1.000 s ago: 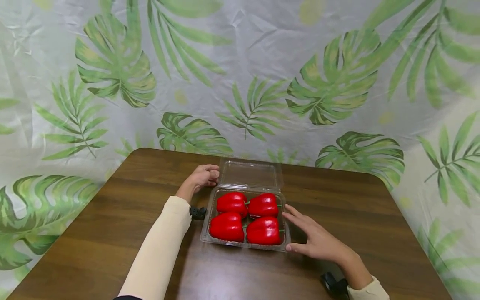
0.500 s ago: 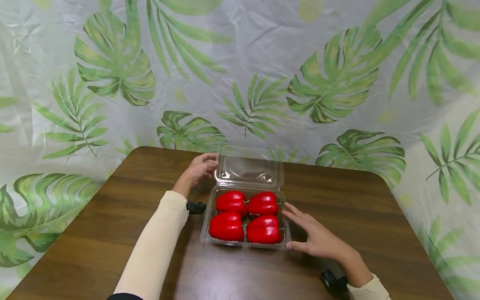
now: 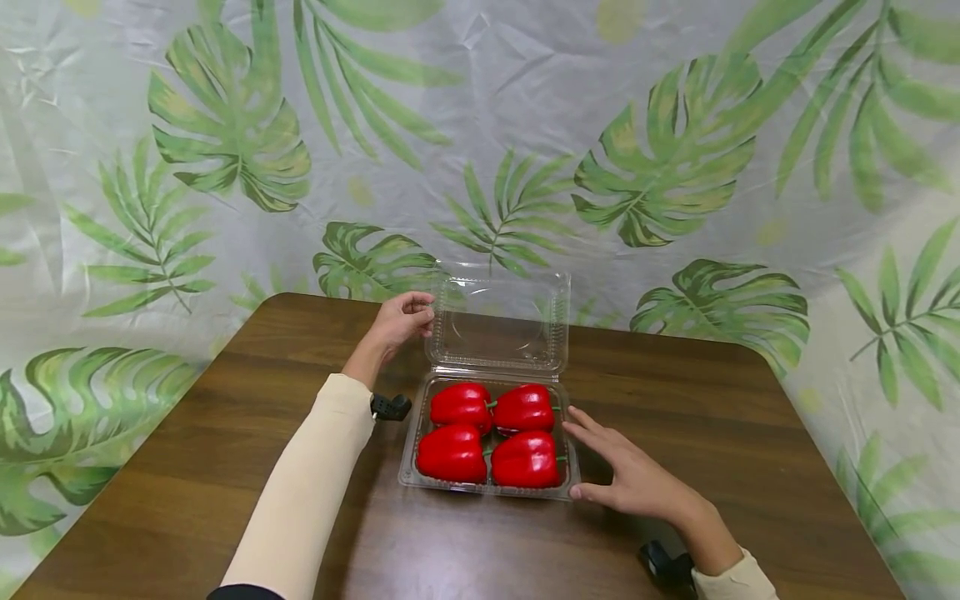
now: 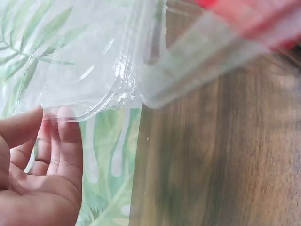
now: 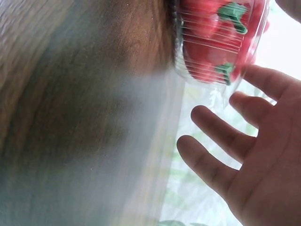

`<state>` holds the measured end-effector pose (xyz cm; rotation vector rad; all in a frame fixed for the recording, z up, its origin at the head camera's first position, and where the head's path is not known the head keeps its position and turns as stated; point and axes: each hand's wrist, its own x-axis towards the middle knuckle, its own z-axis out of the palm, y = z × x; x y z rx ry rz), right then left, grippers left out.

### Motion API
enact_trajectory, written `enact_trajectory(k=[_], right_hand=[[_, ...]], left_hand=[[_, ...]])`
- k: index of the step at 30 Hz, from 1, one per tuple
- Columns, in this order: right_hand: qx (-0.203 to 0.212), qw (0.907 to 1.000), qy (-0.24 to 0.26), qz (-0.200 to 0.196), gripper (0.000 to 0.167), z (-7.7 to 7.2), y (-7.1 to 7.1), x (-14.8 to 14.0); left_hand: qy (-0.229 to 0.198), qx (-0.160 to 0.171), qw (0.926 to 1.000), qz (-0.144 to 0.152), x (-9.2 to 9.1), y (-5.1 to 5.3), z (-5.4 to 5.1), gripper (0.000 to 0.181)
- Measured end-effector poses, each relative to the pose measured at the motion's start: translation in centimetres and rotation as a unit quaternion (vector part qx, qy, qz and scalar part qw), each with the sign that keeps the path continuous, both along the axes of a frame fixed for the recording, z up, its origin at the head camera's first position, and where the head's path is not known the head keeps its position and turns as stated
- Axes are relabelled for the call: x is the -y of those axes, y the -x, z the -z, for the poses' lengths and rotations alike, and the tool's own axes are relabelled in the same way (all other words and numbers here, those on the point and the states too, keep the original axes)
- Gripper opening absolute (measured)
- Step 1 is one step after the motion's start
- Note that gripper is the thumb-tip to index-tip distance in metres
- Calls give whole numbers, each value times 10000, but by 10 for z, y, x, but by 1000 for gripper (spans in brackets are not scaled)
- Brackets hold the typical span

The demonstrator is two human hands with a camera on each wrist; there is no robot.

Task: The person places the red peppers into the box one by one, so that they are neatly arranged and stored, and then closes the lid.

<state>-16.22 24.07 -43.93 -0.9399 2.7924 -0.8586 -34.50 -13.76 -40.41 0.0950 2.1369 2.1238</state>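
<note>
A clear plastic clamshell box (image 3: 408,467) stands on the table with several red bell peppers (image 3: 452,454) inside, their green stems pointing right. Its hinged lid (image 3: 498,321) is raised, tilted steeply up at the far side. My left hand (image 3: 402,321) pinches the lid's left edge between thumb and fingers; the left wrist view shows the lid's rim (image 4: 70,117) at the fingertips. At the box's right side, my right hand (image 3: 641,479) has its fingers spread, thumb and index finger touching the rim. In the right wrist view the right hand's fingers (image 5: 211,165) are extended beside the box wall.
The brown wooden table (image 3: 480,550) spreads out around the box. Behind it hangs a pale curtain (image 3: 510,100) printed with green leaves, close to the table's back edge. A black wrist camera (image 3: 392,407) sits on the left wrist, near the box's left side.
The lid has swung up from lying nearly flat behind the box to a steep tilt. My left hand has risen with its edge. My right hand has stayed in place.
</note>
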Motion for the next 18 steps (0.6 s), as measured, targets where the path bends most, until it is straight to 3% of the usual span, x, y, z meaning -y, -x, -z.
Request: enact_trajectory(k=[7,18], right_hand=[[-41,10000,-25,1,81,0,0,0],[-82,10000,-27,-39,81,0,1,2]], left_hand=[[-81,-274,9996,15,-2,-2,-3,49],[-163,-259,9995,-35,-2,-5,-9,47]])
